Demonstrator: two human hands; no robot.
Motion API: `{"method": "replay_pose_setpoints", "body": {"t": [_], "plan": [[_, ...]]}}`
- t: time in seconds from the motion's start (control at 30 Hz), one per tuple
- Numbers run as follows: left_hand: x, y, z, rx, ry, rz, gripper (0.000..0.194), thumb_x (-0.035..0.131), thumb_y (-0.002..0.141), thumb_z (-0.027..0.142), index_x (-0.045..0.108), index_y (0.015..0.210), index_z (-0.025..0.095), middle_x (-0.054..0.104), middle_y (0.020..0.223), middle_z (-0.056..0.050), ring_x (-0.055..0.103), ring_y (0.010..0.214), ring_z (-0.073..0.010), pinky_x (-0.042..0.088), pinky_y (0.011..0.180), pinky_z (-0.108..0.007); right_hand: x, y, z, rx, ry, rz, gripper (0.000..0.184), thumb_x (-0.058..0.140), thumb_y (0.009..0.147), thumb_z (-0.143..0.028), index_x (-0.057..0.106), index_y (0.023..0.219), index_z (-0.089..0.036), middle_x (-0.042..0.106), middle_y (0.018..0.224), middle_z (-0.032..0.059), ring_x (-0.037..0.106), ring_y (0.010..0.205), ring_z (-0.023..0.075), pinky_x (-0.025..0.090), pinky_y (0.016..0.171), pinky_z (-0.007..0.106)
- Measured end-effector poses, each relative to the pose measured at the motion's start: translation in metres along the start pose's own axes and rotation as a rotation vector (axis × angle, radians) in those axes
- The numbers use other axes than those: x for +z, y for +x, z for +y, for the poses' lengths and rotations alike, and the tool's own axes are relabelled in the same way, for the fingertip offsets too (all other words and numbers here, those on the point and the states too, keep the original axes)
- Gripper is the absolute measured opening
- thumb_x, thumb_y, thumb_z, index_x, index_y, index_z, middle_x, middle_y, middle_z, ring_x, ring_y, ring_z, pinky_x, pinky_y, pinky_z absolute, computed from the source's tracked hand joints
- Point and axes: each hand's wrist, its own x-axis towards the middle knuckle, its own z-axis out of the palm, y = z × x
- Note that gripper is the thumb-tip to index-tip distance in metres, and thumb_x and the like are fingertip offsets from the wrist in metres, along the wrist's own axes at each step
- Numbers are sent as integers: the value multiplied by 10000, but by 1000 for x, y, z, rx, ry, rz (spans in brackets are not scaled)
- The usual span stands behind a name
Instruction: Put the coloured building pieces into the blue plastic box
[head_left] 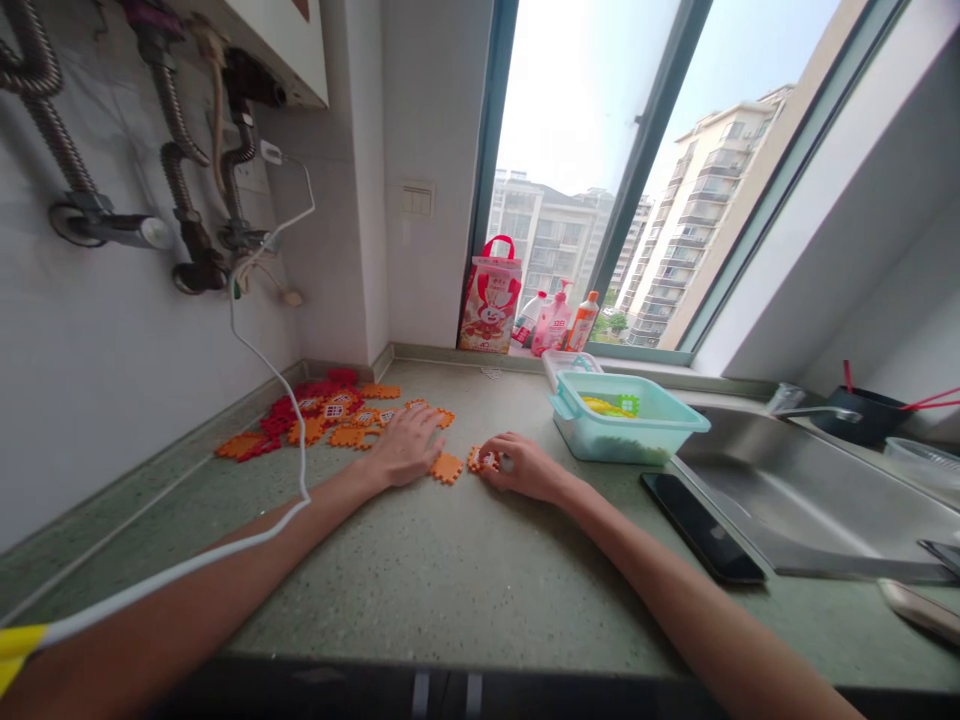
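Note:
My right hand (525, 466) curls its thumb and fingers round a small orange puzzle tile (474, 460) with a white window insert, low on the counter. Just left of it lies a plain orange tile (448, 470) with toothed edges, close to my left fingertips. My left hand (405, 447) rests with its fingers stretched out by the edge of a pile of orange tiles (346, 437), partly covering some of them. Red tiles (281, 416) lie mixed in at the pile's far left. Several tiles in the pile have white window inserts.
A teal plastic tub (630, 440) with yellow and green pieces stands right of my hands, its clear lid (571, 366) behind. A phone (701, 525) lies beside the steel sink (810, 490). A white cable (281, 385) hangs across my left forearm. Bottles (553, 322) and a bag (491, 305) line the sill.

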Motion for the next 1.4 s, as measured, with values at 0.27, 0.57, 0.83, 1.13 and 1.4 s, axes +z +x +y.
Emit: {"method": "replay_pose_setpoints", "body": {"t": [0.27, 0.57, 0.83, 1.13, 1.4], "plan": [[-10, -1, 2, 193, -61, -63, 388, 490, 1004, 317, 728, 1309, 282, 700, 1282, -81, 590, 1232, -280, 304, 1198, -542, -12, -3, 8, 38, -51, 233, 187, 772, 880, -235, 745, 1065, -248, 780, 1066, 62, 705, 1001, 249, 553, 947, 408], [-5, -1, 15, 195, -205, -74, 564, 298, 1095, 498, 806, 1086, 252, 697, 1097, -82, 619, 1047, -242, 445, 998, -411, 5, 7, -40, -35, 56, 360, 223, 737, 926, -270, 693, 1144, -261, 758, 1133, 68, 692, 1052, 243, 549, 971, 394], [-12, 5, -17, 83, -181, -73, 504, 337, 1046, 333, 808, 1218, 288, 692, 1062, -72, 615, 1024, -237, 448, 993, -405, -12, -7, -60, -230, 156, -134, 283, 760, 838, -260, 703, 1115, -248, 741, 1060, 64, 694, 966, 226, 554, 917, 339], [-9, 6, -15, 78, -181, -73, 500, 347, 1042, 327, 816, 1209, 276, 676, 1032, -74, 622, 1017, -240, 455, 979, -408, -8, -11, -65, -193, 40, -194, 322, 843, 807, -340, 709, 1089, -262, 722, 980, 43, 671, 924, 217, 547, 848, 312], [-17, 3, -11, 170, -241, -129, 422, 443, 1024, 375, 785, 1257, 291, 670, 1130, -77, 621, 1094, -242, 474, 1014, -389, -84, -15, 10, 53, -368, 453, 225, 722, 898, -310, 716, 1115, -249, 723, 1144, 112, 626, 1087, 315, 524, 984, 452]]}}
